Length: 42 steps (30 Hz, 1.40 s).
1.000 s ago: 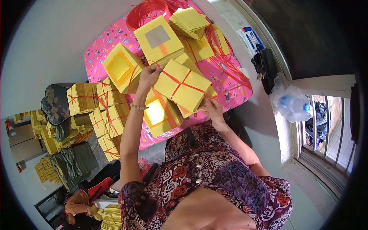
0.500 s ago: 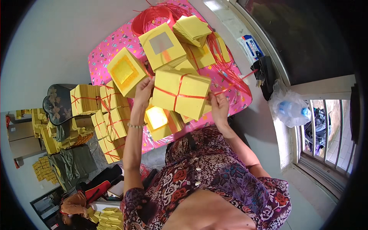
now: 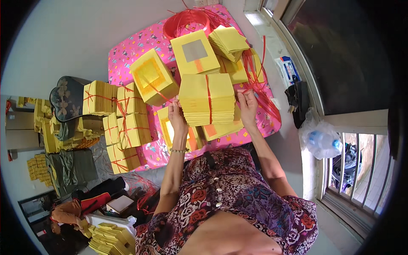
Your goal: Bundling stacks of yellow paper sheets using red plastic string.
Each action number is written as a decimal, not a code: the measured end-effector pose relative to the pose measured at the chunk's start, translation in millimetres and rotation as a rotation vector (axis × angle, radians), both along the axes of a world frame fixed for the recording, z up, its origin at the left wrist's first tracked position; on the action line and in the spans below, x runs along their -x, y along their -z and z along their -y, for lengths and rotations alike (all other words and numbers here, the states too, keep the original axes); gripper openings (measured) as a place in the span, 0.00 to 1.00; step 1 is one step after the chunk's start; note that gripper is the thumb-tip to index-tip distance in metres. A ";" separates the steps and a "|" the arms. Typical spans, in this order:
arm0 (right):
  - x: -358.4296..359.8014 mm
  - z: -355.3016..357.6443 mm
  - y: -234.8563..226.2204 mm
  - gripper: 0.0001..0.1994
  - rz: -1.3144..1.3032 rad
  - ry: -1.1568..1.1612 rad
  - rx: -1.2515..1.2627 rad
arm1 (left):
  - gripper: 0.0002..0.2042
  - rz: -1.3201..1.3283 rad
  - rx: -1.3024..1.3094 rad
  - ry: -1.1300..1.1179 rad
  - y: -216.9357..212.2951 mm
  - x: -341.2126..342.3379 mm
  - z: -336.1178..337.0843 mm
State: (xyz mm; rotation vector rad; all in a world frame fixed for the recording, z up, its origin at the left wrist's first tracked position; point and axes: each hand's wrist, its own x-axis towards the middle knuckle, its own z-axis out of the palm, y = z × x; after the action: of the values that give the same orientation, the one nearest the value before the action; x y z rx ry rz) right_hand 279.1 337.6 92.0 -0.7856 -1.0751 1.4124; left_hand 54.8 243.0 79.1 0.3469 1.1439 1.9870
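Observation:
In front of my body a thick stack of yellow paper (image 3: 193,91) stands with its layered edges facing me. One red strap (image 3: 209,100) runs down over its middle. My left hand (image 3: 176,114) is closed at the stack's left side, gripping a red strap end (image 3: 160,93) that trails up and to the left. At the right side my right hand (image 3: 247,106) pinches another piece of red strap (image 3: 244,90) between thumb and fingers. The stack's underside is hidden. Behind it lie yellow paper stacks with a silver square (image 3: 195,51) and a gold square (image 3: 148,76).
A pink patterned table cover (image 3: 123,63) lies under the stacks. A coil of red strap (image 3: 169,26) sits at the back, with loose red straps (image 3: 265,104) on the right. Tied yellow bundles (image 3: 134,127) are piled at left. A person (image 3: 68,212) works at lower left.
The stack has turned and tilted, so its layered edges now face me. The crosswise strap on its top face no longer shows. My left hand has come lower beside it.

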 end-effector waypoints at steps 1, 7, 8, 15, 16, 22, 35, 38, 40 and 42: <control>-1.7 0.8 2.1 0.03 -0.009 -0.025 0.020 | 0.09 0.002 -0.002 -0.010 7.4 0.2 6.0; -29.7 11.5 -1.7 0.02 0.150 -0.187 0.070 | 0.10 -0.018 0.103 0.102 9.2 7.0 39.5; -33.6 9.9 -3.9 0.02 0.151 -0.194 0.069 | 0.09 -0.037 0.103 0.119 10.0 13.6 42.7; -51.9 -5.7 -48.7 0.02 0.422 -0.238 -0.136 | 0.11 -0.455 0.060 0.081 -47.2 29.6 45.2; -52.1 -9.3 -57.5 0.02 0.534 -0.234 -0.276 | 0.11 -0.529 0.062 0.129 -59.2 30.2 43.4; -37.9 -19.7 -91.1 0.02 0.564 -0.333 -0.547 | 0.10 -1.020 0.255 0.409 -135.1 7.8 10.2; -11.9 -8.8 -118.8 0.07 0.836 -0.200 -0.980 | 0.09 -1.174 0.331 0.622 -97.2 -76.3 -17.7; -14.6 -5.9 -110.4 0.09 0.751 -0.309 -0.681 | 0.10 -1.088 0.363 0.607 -101.8 -83.4 -20.0; -15.1 -5.9 -107.6 0.09 0.675 -0.314 -0.607 | 0.10 -1.045 0.301 0.542 -111.2 -87.3 -21.9; -15.0 -5.5 -111.2 0.06 0.685 -0.293 -0.562 | 0.10 -1.068 0.459 0.620 -122.8 -86.9 -24.8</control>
State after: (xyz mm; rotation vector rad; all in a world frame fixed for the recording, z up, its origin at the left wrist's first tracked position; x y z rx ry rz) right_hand 294.1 343.1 203.2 -0.7193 -2.0747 0.9849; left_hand 141.7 267.8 201.9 1.4087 1.7734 0.8855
